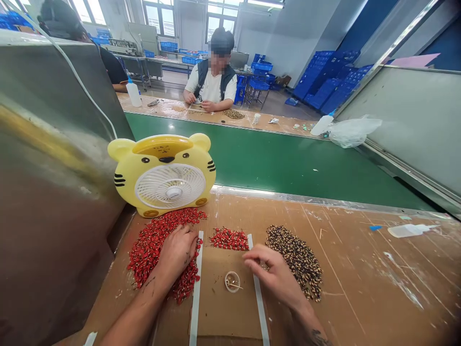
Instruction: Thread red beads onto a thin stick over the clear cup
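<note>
My left hand [177, 252] lies palm down on a big heap of small red parts [151, 242], its fingers curled into the pile. My right hand [271, 271] rests at the edge of a heap of dark brown and gold parts [297, 257], its fingertips pinched together near the white strip [258, 293]. A smaller bunch of red parts [229, 239] lies between two white strips at the back of a cardboard sheet [223, 307]. A little round dish with a thin stick [232, 281] sits on the cardboard between my hands.
A yellow tiger-shaped desk fan [163, 173] stands behind the red heap. A steel panel [50, 158] walls off the left. A green conveyor belt [281, 161] runs past the bench. A squeeze bottle [408, 230] lies at right. Another person [213, 79] sits working across the belt.
</note>
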`<state>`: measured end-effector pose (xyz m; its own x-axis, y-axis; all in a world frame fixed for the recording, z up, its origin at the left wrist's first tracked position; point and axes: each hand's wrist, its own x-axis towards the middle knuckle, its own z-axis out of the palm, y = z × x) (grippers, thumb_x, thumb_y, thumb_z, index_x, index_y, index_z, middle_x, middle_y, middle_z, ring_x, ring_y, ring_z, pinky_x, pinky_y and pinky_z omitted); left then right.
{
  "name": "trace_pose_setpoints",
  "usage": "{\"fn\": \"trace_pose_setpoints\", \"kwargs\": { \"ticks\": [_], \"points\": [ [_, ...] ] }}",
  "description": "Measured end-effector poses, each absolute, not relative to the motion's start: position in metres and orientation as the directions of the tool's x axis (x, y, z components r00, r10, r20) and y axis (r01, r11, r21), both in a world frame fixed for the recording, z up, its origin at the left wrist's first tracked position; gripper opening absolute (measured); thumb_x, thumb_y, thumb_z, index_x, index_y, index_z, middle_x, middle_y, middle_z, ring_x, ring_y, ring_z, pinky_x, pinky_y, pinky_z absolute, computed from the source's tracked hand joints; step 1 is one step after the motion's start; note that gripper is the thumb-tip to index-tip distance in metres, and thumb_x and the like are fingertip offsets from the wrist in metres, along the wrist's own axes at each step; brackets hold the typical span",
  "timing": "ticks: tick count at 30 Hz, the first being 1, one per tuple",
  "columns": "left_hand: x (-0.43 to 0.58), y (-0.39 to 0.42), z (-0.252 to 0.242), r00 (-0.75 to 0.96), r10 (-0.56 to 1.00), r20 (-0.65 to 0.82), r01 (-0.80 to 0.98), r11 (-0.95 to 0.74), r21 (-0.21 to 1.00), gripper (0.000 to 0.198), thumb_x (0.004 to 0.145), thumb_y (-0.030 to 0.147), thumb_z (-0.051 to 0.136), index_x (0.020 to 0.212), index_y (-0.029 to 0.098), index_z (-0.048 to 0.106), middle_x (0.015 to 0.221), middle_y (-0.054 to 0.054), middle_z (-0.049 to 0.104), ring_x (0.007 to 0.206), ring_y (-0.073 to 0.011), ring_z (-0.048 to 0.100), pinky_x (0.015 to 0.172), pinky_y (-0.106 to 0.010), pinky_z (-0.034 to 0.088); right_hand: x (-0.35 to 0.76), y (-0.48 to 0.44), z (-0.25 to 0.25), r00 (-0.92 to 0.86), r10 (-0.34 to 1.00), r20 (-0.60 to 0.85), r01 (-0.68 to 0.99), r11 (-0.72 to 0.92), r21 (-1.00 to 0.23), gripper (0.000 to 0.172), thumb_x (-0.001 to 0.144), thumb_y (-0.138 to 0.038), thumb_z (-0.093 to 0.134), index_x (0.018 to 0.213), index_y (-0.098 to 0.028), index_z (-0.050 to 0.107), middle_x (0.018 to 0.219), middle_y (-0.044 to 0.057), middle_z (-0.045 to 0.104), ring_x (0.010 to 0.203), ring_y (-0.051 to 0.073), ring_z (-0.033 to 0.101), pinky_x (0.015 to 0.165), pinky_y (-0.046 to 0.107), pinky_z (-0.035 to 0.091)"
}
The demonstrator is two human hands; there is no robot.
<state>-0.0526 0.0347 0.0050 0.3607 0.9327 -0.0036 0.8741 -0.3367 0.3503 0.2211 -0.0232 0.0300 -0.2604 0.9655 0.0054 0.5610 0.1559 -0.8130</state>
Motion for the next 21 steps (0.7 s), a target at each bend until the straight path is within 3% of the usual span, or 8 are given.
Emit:
{"fn": "trace_pose_setpoints", "kwargs": {
  "ticks": [2, 5, 9, 15, 21],
  "points": [
    [-0.052, 0.034, 0.005, 0.35, 0.937, 0.009, 0.882, -0.333, 0.334, 0.027, 0.094, 0.017, 0.047, 0.086, 0.02, 0.072, 0.093, -0.008, 0.068, 0.092, -0.0227, 0.059, 0.088, -0.034, 0.044, 0.218, -0.035, 0.03, -0.407, 0.911, -0.069, 0.576, 0.197, -0.793, 0.014, 0.09, -0.033, 0.066, 0.095, -0.021, 0.072, 0.084, 0.003, 0.069, 0.078, 0.018, 0.063, 0.072, 0.027, 0.046],
    [-0.05, 0.033, 0.005, 0.352, 0.935, 0.036, 0.885, -0.345, 0.313, 0.027, 0.094, 0.017, 0.046, 0.088, 0.019, 0.072, 0.094, -0.009, 0.068, 0.094, -0.0236, 0.058, 0.09, -0.036, 0.044, 0.215, -0.048, 0.021, -0.439, 0.896, -0.068, 0.602, 0.237, -0.762, 0.013, 0.091, -0.031, 0.065, 0.096, -0.021, 0.072, 0.083, 0.002, 0.068, 0.077, 0.017, 0.062, 0.071, 0.026, 0.045],
    [-0.045, 0.031, 0.008, 0.445, 0.894, 0.051, 0.841, -0.437, 0.318, 0.022, 0.092, 0.019, 0.051, 0.098, 0.02, 0.072, 0.101, -0.01, 0.067, 0.101, -0.0259, 0.055, 0.09, -0.037, 0.044, 0.213, -0.052, 0.011, -0.432, 0.901, 0.043, 0.585, 0.317, -0.746, 0.022, 0.097, -0.032, 0.057, 0.085, -0.02, 0.071, 0.079, 0.003, 0.068, 0.074, 0.016, 0.062, 0.067, 0.025, 0.045],
    [-0.043, 0.031, 0.007, 0.486, 0.874, 0.019, 0.828, -0.468, 0.309, 0.028, 0.094, 0.017, 0.047, 0.084, 0.021, 0.074, 0.082, -0.009, 0.069, 0.087, -0.0259, 0.058, 0.08, -0.038, 0.046, 0.204, -0.045, 0.007, -0.476, 0.852, 0.218, 0.593, 0.494, -0.636, 0.028, 0.097, -0.036, 0.057, 0.078, -0.02, 0.069, 0.069, 0.002, 0.062, 0.063, 0.015, 0.057, 0.059, 0.025, 0.041],
    [-0.048, 0.032, 0.004, 0.417, 0.885, 0.205, 0.724, -0.46, 0.514, 0.026, 0.094, 0.019, 0.05, 0.097, 0.021, 0.075, 0.087, -0.008, 0.075, 0.087, -0.0229, 0.064, 0.083, -0.035, 0.049, 0.196, -0.038, 0.004, -0.477, 0.83, 0.288, 0.601, 0.547, -0.582, 0.029, 0.098, -0.032, 0.055, 0.075, -0.019, 0.068, 0.067, 0.003, 0.061, 0.065, 0.016, 0.055, 0.059, 0.026, 0.04]
  ]
}}
